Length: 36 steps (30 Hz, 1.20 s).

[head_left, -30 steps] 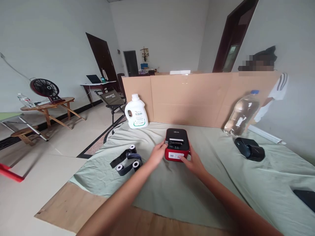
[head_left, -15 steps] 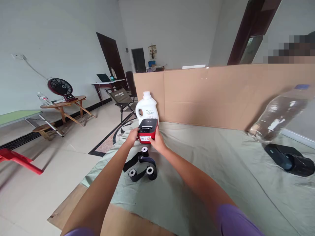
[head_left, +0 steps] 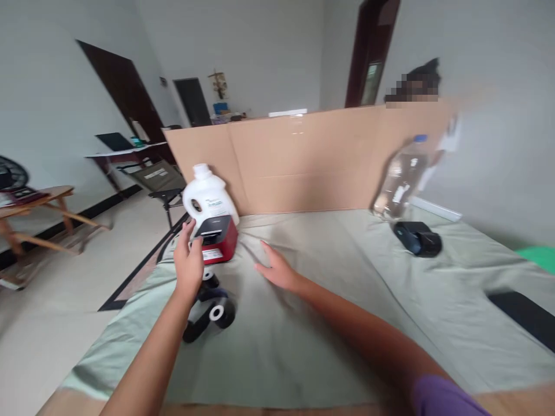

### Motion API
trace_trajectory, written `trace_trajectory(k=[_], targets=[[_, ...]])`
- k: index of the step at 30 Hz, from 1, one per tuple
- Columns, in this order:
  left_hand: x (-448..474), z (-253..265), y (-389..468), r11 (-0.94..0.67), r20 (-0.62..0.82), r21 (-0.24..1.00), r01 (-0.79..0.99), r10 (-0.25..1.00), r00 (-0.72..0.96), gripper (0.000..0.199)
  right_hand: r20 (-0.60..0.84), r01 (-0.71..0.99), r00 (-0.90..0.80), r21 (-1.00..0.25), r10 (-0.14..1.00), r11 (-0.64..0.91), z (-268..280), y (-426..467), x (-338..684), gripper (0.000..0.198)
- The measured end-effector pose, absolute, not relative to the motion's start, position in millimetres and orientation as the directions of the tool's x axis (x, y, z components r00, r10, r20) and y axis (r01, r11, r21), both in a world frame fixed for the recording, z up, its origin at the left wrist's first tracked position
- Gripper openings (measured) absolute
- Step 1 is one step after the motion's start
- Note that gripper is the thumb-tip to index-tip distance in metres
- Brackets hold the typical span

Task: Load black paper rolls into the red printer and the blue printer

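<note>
Green cloth (head_left: 329, 300) carried the red label printer (head_left: 218, 240) beside the detergent jug (head_left: 208, 199); left hand (head_left: 189, 263) touched it open-fingered, right hand (head_left: 277, 270) hovered spread, empty.

printer (head_left: 217, 238) label: white sticker on the red front, print too blurred to read
jug (head_left: 208, 199) label: a label with green and dark marks, no words legible
chair (head_left: 158, 176) back: pale lettering on the fabric, smeared by motion, cannot be made out
bottle (head_left: 399, 179) label: clear, wrapper text unreadable
black device (head_left: 417, 238): no marking can be told
cardboard (head_left: 303, 162): plain, no print seen
readable text overall: none
</note>
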State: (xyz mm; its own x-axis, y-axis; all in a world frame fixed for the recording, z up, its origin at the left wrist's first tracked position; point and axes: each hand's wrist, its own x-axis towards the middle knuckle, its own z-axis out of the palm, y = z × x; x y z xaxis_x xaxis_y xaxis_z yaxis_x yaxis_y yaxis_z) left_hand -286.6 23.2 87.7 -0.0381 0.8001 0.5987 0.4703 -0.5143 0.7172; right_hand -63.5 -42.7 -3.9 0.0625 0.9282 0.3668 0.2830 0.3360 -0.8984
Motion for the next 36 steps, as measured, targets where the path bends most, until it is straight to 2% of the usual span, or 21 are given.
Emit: trace_trajectory(k=[1,2,3,5,7,9,11,14,16,18,21,25,28,31,36], targets=[[-267.3,80.4,-2.1,-0.581,0.633,0.687,0.436,0.774,0.033,0.049,0.370,0.305,0.104,-0.895,0.923,0.325,-7.1,-68.7,-32.2,0.070],[-246.6,70.1,-29.5,-0.622,0.602,0.665,0.414,0.774,0.195,0.046,0.371,0.344,0.159,-0.890,0.915,0.301,-9.7,-95.8,2.2,0.063],[-225.6,57.6,-57.4,-0.652,0.533,0.641,0.405,0.758,0.376,0.043,0.375,0.395,0.225,-0.879,0.899,0.267,-11.3,-123.2,38.9,0.056],[-187.9,30.7,-108.7,-0.735,0.346,0.561,0.382,0.627,0.698,0.044,0.402,0.515,0.392,-0.841,0.827,0.165,-9.9,-175.2,115.5,0.042],[-162.1,8.5,-145.6,-0.816,0.173,0.460,0.350,0.469,0.866,0.053,0.466,0.622,0.562,-0.783,0.683,0.023,-1.6,-218.2,189.0,0.035],[-150.6,-3.7,-165.1,-0.861,0.073,0.372,0.347,0.399,0.914,0.060,0.551,0.718,0.639,-0.678,0.536,-0.160,12.2,-247.1,250.3,0.039],[-149.8,-6.7,-171.3,-0.886,0.037,0.297,0.357,0.384,0.922,0.063,0.533,0.698,0.714,-0.600,0.455,-0.392,28.3,-259.7,293.5,0.051],[-155.3,-3.5,-171.5,-0.914,0.030,0.192,0.358,0.370,0.928,0.063,0.304,0.541,0.841,-0.509,0.448,-0.669,49.9,-252.6,324.7,0.077],[-157.2,-1.8,-172.1,-0.924,0.032,0.126,0.360,0.366,0.930,0.062,0.109,0.475,0.870,-0.449,0.481,-0.757,60.7,-239.6,330.3,0.091],[-157.1,-1.4,-173.8,-0.929,0.034,0.079,0.362,0.365,0.930,0.062,-0.031,0.461,0.855,-0.411,0.517,-0.786,69.1,-228.2,330.3,0.100],[-155.7,-1.2,-176.2,-0.927,0.027,0.064,0.370,0.372,0.928,0.062,-0.123,0.478,0.828,-0.356,0.548,-0.803,79.6,-220.8,321.7,0.107],[-154.9,1.2,-177.6,-0.915,0.000,0.105,0.389,0.391,0.920,0.060,-0.070,0.528,0.814,-0.326,0.577,-0.784,93.6,-219.9,273.1,0.107],[-155.3,2.8,-178.3,-0.911,-0.001,0.139,0.389,0.392,0.920,0.061,-0.012,0.632,0.734,-0.355,0.680,-0.689,101.6,-211.3,201.4,0.108],[-156.1,2.8,-179.5,-0.906,0.010,0.159,0.391,0.398,0.917,0.062,-0.021,0.740,0.595,-0.377,0.804,-0.557,103.3,-193.8,122.3,0.109],[-158.1,2.2,-181.8,-0.909,0.046,0.179,0.375,0.389,0.920,0.063,-0.081,0.782,0.527,-0.344,0.846,-0.520,94.1,-168.0,38.2,0.112]])
